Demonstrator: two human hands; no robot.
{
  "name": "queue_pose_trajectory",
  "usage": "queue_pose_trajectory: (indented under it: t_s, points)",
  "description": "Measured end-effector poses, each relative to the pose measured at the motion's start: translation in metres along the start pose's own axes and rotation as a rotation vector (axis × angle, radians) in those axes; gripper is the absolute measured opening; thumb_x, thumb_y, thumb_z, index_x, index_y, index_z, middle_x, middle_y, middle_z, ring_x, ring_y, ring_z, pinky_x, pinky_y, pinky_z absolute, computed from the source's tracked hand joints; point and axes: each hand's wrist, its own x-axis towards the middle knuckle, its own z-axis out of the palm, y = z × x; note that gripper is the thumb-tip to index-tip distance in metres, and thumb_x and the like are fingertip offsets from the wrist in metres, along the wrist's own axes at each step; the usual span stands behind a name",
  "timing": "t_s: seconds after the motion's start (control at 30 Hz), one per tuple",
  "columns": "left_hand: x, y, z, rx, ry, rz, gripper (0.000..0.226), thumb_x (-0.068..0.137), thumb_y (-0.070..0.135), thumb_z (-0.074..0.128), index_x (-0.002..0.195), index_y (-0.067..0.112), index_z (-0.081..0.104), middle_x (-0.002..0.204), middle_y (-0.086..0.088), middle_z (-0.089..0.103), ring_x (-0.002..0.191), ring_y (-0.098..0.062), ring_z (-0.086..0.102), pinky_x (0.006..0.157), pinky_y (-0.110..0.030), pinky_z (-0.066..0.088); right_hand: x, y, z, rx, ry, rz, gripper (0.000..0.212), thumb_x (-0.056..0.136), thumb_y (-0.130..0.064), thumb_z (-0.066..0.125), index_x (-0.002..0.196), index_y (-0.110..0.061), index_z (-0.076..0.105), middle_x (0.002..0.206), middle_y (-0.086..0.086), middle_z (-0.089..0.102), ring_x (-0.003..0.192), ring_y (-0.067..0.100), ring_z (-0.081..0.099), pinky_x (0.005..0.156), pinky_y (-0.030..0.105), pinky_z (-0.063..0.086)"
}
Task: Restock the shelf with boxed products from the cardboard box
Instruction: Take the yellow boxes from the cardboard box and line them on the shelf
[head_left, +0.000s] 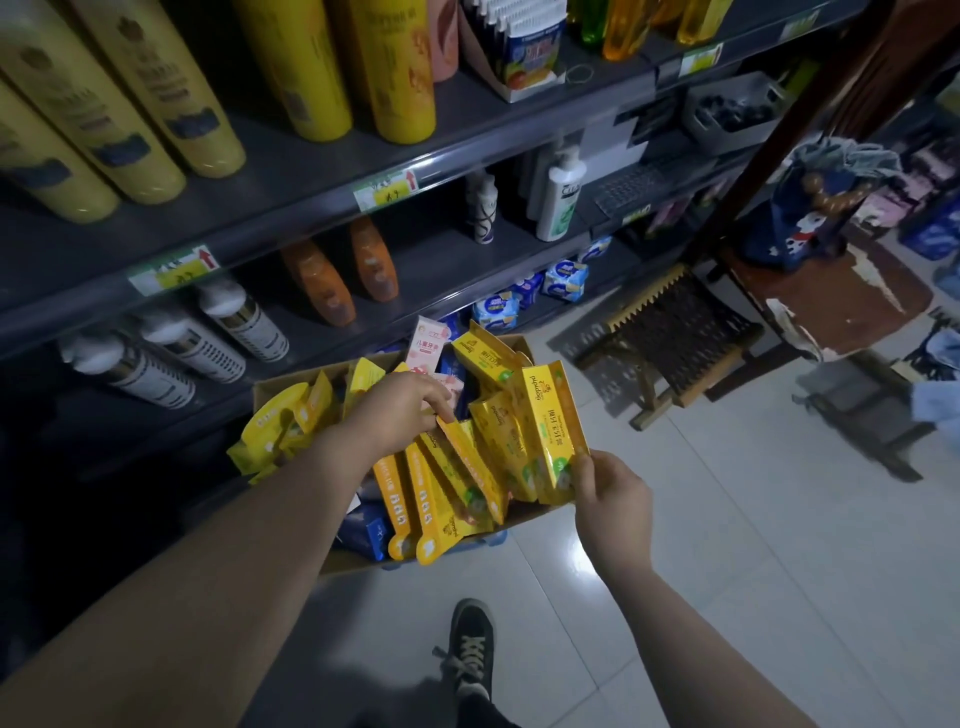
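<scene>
Left forearm (234, 545) and right forearm (675, 623) are bare to the frame edge, as are the left hand (400, 410) and right hand (613, 499). One shoe (472, 649) noted: dark low-top sneaker, pale laces (470, 656) crossed. Dark trouser leg (485, 716) adjoins it.

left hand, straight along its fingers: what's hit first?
The left hand would meet the slanted yellow box at its fingertips first, apparently pinching it; behind that, the upright yellow box the right hand grips. Depth unclear.
</scene>
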Motion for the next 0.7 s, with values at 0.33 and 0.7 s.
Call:
queue_pose_trajectory:
  t_s: [0.33,0.7]
  points:
    - [-0.071,0.018,-0.056,-0.290,0.372,-0.150,0.006,0.085,0.018,0.070,0.085,0.013,0.066,0.078,0.005,0.063,0.072,-0.006,0.057,0.062,-0.018,0.042,-0.003,-0.046,-0.013,0.084,0.052,-0.101,0.014,0.094,-0.027,0.057,0.086,-0.024,0.068,0.072,-0.011,0.066,0.068,0.007,0.062,0.063,0.031,0.052]
    - [-0.220,-0.030,-0.082,-0.730,0.795,-0.314,0.015,0.099,0.021,0.048,0.086,0.028,0.051,0.088,-0.002,0.062,0.082,-0.020,0.057,0.071,-0.034,0.043,-0.082,-0.150,0.011,0.312,-0.127,-0.373,0.022,0.100,-0.024,0.047,0.085,-0.014,0.060,0.068,-0.005,0.057,0.058,0.001,0.051,0.050,0.017,0.036]
